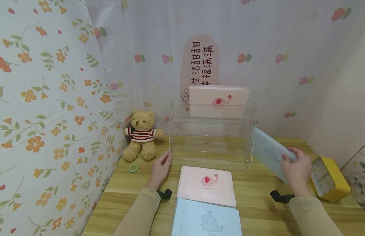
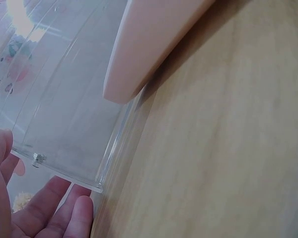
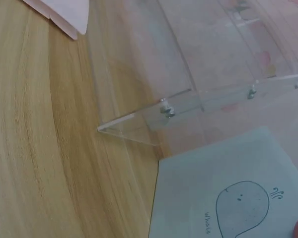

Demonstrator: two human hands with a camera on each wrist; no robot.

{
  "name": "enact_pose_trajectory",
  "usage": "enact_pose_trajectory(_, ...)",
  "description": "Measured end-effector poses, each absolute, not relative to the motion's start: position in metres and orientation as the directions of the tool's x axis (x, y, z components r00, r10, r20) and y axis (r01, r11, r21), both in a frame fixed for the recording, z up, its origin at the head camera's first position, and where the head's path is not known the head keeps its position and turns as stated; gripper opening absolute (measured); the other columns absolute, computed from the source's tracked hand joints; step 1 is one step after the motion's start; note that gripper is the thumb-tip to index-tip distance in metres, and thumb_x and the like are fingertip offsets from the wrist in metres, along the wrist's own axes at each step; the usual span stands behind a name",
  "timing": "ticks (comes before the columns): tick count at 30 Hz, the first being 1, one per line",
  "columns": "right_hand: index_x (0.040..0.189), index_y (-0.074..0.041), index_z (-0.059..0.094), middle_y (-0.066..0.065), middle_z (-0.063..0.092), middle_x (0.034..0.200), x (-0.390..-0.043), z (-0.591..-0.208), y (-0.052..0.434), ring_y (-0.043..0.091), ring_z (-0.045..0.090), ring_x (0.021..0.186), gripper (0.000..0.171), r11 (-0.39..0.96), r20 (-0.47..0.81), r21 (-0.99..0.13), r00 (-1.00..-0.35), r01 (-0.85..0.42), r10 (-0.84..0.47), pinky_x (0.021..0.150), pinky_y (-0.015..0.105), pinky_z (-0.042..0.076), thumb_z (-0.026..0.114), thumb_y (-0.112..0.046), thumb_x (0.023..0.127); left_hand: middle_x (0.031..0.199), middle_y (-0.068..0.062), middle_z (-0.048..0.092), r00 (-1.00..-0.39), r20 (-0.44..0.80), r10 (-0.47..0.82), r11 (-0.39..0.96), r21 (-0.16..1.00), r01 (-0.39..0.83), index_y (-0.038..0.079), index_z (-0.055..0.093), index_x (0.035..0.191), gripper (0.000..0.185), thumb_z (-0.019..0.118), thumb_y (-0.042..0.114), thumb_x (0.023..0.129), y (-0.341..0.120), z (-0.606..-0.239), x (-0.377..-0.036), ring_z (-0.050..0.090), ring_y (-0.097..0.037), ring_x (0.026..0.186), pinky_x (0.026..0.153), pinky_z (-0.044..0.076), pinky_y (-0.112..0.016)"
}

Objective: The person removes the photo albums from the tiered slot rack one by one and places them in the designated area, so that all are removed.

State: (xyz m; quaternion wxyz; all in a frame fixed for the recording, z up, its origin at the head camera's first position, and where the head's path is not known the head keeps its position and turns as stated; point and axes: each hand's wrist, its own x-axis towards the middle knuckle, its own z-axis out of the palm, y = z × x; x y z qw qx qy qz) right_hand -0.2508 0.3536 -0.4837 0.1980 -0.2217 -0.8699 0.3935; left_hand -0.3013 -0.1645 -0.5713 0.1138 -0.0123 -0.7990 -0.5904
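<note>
A clear acrylic tiered shelf (image 1: 212, 131) stands at the back of the wooden table (image 1: 259, 203). A pink elephant book (image 1: 219, 101) stands in its top tier. My left hand (image 1: 164, 164) rests with straight fingers against the shelf's left front corner; in the left wrist view its fingers (image 2: 52, 208) lie beside the shelf's side panel (image 2: 64, 124). My right hand (image 1: 295, 167) grips a blue whale book (image 1: 269, 152), tilted up against the shelf's right side. The right wrist view shows this whale book (image 3: 228, 193) just below the shelf's corner (image 3: 154, 104).
A second pink elephant book (image 1: 206, 185) and another blue whale book (image 1: 207, 219) lie flat in front of the shelf. A teddy bear (image 1: 141, 134) sits at the back left with a green ring (image 1: 133, 168) before it. A yellow box (image 1: 330, 178) lies at the right.
</note>
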Motion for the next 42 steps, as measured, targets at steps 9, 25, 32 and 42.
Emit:
enact_pose_trajectory(9, 0.156, 0.002, 0.053, 0.04, 0.048, 0.151, -0.253, -0.483, 0.363, 0.059, 0.046, 0.135, 0.053, 0.67, 0.215, -0.72, -0.861, 0.18, 0.462, 0.096, 0.074, 0.047, 0.061, -0.014, 0.106, 0.144, -0.012, 0.075, -0.969, 0.212, -0.124, 0.306, 0.937, 0.166, 0.021, 0.067, 0.153, 0.046, 0.067, 0.039, 0.111, -0.164, -0.574, -0.303, 0.073, -0.032, 0.132, 0.113, 0.059, -0.051)
enact_pose_trajectory(25, 0.165, 0.005, 0.038, 0.047, 0.044, 0.147, -0.257, -0.482, 0.381, 0.062, 0.051, 0.119, 0.071, 0.755, 0.196, -0.641, -0.92, 0.141, 0.338, 0.079, 0.069, 0.054, 0.061, -0.006, 0.099, 0.142, -0.014, 0.076, -0.969, 0.212, -0.129, 0.289, 0.942, 0.168, 0.018, 0.067, 0.153, 0.045, 0.07, 0.034, 0.111, -0.164, -0.573, -0.304, 0.075, -0.033, 0.129, 0.111, 0.06, -0.05)
enact_pose_trajectory(32, 0.159, 0.006, 0.046, 0.048, 0.043, 0.149, -0.256, -0.496, 0.382, 0.062, 0.047, 0.122, 0.064, 0.788, 0.232, -0.606, -0.925, 0.106, 0.302, 0.091, 0.075, 0.046, 0.066, -0.009, 0.101, 0.143, -0.012, 0.076, -0.973, 0.196, -0.124, 0.309, 0.939, 0.15, 0.02, 0.067, 0.153, 0.045, 0.069, 0.037, 0.111, -0.163, -0.572, -0.302, 0.074, -0.032, 0.131, 0.113, 0.059, -0.051)
enact_pose_trajectory(42, 0.153, 0.009, 0.05, 0.049, 0.039, 0.156, -0.259, -0.52, 0.387, 0.07, 0.037, 0.142, 0.055, 0.783, 0.227, -0.615, -0.93, 0.094, 0.289, 0.116, 0.082, 0.032, 0.066, -0.012, 0.105, 0.143, -0.013, 0.076, -0.969, 0.217, -0.12, 0.305, 0.937, 0.172, 0.02, 0.068, 0.153, 0.046, 0.069, 0.039, 0.111, -0.164, -0.576, -0.304, 0.073, -0.033, 0.132, 0.113, 0.059, -0.053)
